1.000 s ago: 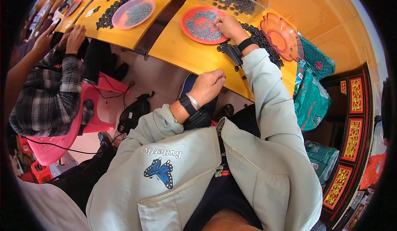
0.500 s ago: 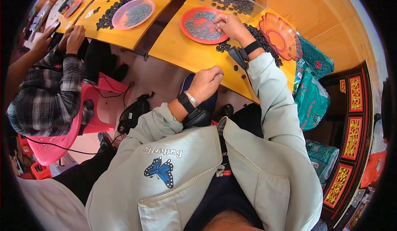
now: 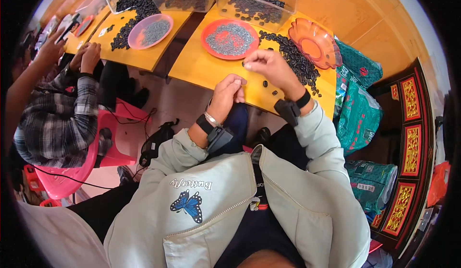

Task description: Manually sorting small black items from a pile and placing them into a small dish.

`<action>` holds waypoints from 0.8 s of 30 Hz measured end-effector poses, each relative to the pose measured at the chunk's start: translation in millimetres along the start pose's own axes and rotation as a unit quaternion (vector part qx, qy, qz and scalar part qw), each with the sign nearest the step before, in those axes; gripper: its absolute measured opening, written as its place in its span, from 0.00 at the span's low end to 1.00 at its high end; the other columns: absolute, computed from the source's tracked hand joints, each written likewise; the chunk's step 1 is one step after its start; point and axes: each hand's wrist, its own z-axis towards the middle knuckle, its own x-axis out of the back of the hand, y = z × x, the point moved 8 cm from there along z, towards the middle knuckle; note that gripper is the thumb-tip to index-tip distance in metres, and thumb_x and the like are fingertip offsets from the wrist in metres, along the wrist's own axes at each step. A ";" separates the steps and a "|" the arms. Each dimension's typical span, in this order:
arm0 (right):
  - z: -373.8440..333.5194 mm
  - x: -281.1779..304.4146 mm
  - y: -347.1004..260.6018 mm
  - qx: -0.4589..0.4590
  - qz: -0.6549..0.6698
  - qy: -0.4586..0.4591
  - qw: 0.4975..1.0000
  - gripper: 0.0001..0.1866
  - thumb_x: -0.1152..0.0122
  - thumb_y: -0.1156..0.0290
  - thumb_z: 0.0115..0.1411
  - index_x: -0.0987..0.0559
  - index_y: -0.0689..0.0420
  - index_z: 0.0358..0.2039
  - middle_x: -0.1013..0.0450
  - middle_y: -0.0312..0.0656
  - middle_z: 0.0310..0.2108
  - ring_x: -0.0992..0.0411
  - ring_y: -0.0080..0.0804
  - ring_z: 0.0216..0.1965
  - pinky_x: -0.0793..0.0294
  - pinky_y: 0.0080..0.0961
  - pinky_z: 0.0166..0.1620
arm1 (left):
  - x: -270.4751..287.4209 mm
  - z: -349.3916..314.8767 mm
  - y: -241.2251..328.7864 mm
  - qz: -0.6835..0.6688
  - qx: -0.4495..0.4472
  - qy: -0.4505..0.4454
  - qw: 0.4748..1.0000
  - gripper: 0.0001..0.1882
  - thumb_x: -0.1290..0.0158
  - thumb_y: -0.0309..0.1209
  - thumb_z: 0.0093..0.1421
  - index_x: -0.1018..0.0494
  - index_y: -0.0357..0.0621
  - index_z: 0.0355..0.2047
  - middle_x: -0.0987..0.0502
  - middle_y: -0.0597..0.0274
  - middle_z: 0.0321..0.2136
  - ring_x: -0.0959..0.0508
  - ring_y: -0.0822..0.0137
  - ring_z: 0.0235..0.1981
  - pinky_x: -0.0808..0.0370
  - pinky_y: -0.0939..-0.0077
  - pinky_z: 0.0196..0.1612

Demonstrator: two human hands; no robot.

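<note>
My right hand (image 3: 274, 70) is above the yellow table, thumb and fingers pinched together. What it pinches is too small to make out; a dark speck shows at the fingertips. Just left of it, by the table's front edge, my left hand (image 3: 225, 96) is closed with its fingers curled, hiding anything inside. Beyond both hands lies a red plate (image 3: 207, 44) of small grey metal pieces, perhaps screws or pins. Small black oval parts (image 3: 300, 59) are heaped right of my right hand, and loose ones (image 3: 265, 83) lie nearer the edge.
A clear plastic bin (image 3: 288, 10) with black parts stands at the back. An orange scalloped dish (image 3: 314, 47) sits at the right, beside green bags (image 3: 357, 117). On the left table are a pink plate (image 3: 136, 37) and more black parts; a person in a plaid shirt (image 3: 57, 129) sits there.
My right hand has come back from the red plate toward me, near my left hand. My left hand has moved slightly left, with its fingers still curled. The view has shifted slightly.
</note>
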 end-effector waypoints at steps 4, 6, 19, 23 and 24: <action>-21.9 -20.1 0.1 0.028 0.036 -0.008 0.999 0.04 0.42 0.77 0.54 0.24 0.65 0.29 0.30 0.38 0.30 0.29 0.21 0.31 0.31 0.17 0.37 | -14.4 -6.0 0.2 -0.110 0.022 -0.023 0.993 0.14 0.62 0.35 0.65 0.32 0.39 0.35 0.29 0.64 0.21 0.28 0.72 0.21 0.32 0.82 0.27; -27.3 -23.6 3.4 0.032 0.033 -0.008 0.999 0.05 0.42 0.77 0.56 0.24 0.65 0.32 0.29 0.37 0.33 0.29 0.20 0.33 0.31 0.18 0.38 | -16.8 -6.8 -6.7 -0.181 0.052 -0.028 0.982 0.13 0.61 0.36 0.65 0.32 0.39 0.33 0.29 0.63 0.22 0.28 0.70 0.21 0.32 0.81 0.27; -52.4 -27.7 9.6 0.020 0.065 0.051 0.996 0.04 0.42 0.78 0.55 0.22 0.65 0.31 0.28 0.39 0.35 0.29 0.22 0.35 0.31 0.17 0.38 | -12.5 -7.5 -13.9 -0.176 0.042 -0.020 0.983 0.09 0.58 0.34 0.63 0.34 0.44 0.28 0.29 0.64 0.20 0.27 0.71 0.19 0.33 0.84 0.24; -58.4 -23.7 10.8 0.012 -0.026 0.084 0.996 0.04 0.40 0.78 0.54 0.22 0.64 0.30 0.27 0.38 0.33 0.29 0.21 0.33 0.31 0.16 0.36 | -12.5 -6.4 -21.7 -0.152 0.055 -0.028 0.986 0.09 0.57 0.34 0.63 0.35 0.44 0.28 0.30 0.64 0.19 0.28 0.71 0.20 0.32 0.83 0.26; -59.8 -23.3 10.3 0.015 -0.062 0.089 0.994 0.04 0.40 0.78 0.53 0.22 0.64 0.30 0.27 0.38 0.32 0.29 0.20 0.32 0.31 0.16 0.35 | -13.3 -6.4 -23.8 -0.151 0.065 -0.034 0.986 0.09 0.56 0.33 0.63 0.35 0.44 0.28 0.31 0.63 0.19 0.29 0.70 0.20 0.32 0.81 0.27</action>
